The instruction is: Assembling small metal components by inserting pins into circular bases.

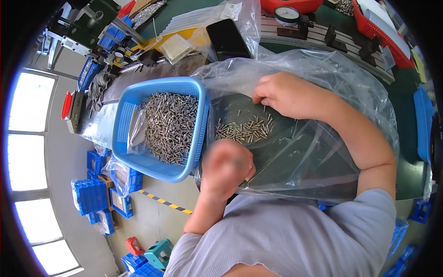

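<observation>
A loose pile of small metal pins lies on clear plastic sheeting over the green bench. My right hand is beyond the pile, to its right, with thumb and fingers pinched together. A single pin shows at its fingertips. My left hand is on the near side of the pile, fingers curled in. Part of it is blurred, and what it holds, if anything, is hidden. Left of the pile stands a blue plastic basket, holding a heap of similar pins and a clear plastic bag.
A black phone lies at the back on plastic bags. Behind my right arm are a dial gauge and a metal rail. A red basket sits far right. Blue crates stand on the floor at left.
</observation>
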A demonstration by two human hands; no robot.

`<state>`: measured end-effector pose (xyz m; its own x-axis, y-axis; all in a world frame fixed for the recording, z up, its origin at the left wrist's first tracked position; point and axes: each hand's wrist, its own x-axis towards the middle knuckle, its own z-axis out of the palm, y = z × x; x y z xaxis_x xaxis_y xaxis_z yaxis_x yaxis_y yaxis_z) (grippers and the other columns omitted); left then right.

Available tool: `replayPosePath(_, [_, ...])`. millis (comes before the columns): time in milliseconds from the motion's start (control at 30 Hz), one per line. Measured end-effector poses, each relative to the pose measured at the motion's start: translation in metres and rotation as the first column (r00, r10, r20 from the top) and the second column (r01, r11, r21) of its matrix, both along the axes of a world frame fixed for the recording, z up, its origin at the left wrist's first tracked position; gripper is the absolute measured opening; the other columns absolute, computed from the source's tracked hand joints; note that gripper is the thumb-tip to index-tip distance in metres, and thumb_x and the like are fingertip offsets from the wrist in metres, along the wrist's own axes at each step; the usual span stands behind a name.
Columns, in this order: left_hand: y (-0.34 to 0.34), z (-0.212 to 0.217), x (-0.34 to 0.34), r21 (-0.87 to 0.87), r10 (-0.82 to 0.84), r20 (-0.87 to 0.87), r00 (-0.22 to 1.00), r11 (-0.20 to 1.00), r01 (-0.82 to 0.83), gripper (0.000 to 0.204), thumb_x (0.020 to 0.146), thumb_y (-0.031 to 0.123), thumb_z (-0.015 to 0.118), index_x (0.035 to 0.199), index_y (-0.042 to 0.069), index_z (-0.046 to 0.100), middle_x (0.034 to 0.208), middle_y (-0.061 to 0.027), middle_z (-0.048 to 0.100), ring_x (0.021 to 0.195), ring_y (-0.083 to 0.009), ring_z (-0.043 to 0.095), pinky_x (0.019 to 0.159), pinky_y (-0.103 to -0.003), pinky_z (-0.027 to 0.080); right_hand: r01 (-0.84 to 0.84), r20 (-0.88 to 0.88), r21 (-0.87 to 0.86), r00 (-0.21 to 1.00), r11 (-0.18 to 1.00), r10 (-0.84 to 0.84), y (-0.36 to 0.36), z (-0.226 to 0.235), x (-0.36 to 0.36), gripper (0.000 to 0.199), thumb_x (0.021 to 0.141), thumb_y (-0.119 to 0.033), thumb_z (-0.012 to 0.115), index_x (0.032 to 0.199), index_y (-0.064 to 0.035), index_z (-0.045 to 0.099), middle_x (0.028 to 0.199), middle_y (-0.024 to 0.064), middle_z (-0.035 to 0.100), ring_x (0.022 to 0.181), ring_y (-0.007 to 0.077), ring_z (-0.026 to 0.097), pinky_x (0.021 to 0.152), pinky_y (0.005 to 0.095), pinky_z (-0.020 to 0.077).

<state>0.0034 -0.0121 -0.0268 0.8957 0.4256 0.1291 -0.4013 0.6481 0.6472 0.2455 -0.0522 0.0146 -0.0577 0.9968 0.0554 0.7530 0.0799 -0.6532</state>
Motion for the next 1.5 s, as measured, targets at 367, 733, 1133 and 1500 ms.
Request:
replayPosePath(367, [0.000,0.000,0.002,-0.038,0.018,-0.091,0.996,0.999,-0.021,0.025,0.090,0.018,0.062,0.106,0.003,0.051,0.092,-0.0130,0.057,0.071,-0.0140,0.048,0.062,-0.030,0.041,-0.089,0.209,-0.002,0.974,0.996,0.087,-0.001,0.000,0.001,0.008,0.077,-0.008,0.064,0.082,-0.0028,0.059,0.086,0.0109,0.058,0.082,0.0325,0.058,0.071,0.0400,0.0463])
replayPosePath(733, [0.002,0.002,0.001,-0.094,0.020,-0.116,0.993,0.995,-0.031,0.025,0.091,0.025,0.062,0.104,0.006,0.051,0.084,-0.0072,0.052,0.065,-0.0113,0.040,0.056,-0.025,0.033,-0.223,-0.485,-0.078,0.860,0.972,0.158,-0.011,0.024,-0.034,0.012,0.084,-0.013,0.063,0.084,-0.0022,0.060,0.075,0.0027,0.056,0.070,0.0105,0.051,0.064,0.0267,0.0423])
replayPosePath(1133, [-0.001,0.003,0.000,-0.089,0.035,-0.172,0.985,0.995,-0.051,0.025,0.091,0.025,0.061,0.102,0.006,0.051,0.083,-0.0074,0.052,0.065,-0.0104,0.039,0.054,-0.024,0.031,-0.239,-0.515,0.054,0.825,0.970,0.232,-0.015,0.021,-0.043,0.013,0.084,-0.014,0.064,0.085,-0.0021,0.060,0.077,0.0060,0.058,0.070,0.0163,0.055,0.064,0.0291,0.0437])
replayPosePath(1500, [0.000,0.010,0.003,-0.087,0.046,-0.222,0.974,0.994,-0.066,0.032,0.088,0.030,0.065,0.101,0.004,0.053,0.084,-0.0047,0.054,0.062,-0.0096,0.039,0.053,-0.024,0.032,-0.231,-0.496,0.082,0.834,0.969,0.241,-0.013,0.015,-0.052,0.013,0.077,-0.006,0.069,0.086,-0.0035,0.061,0.083,0.0058,0.056,0.074,0.0154,0.057,0.064,0.0285,0.0451])
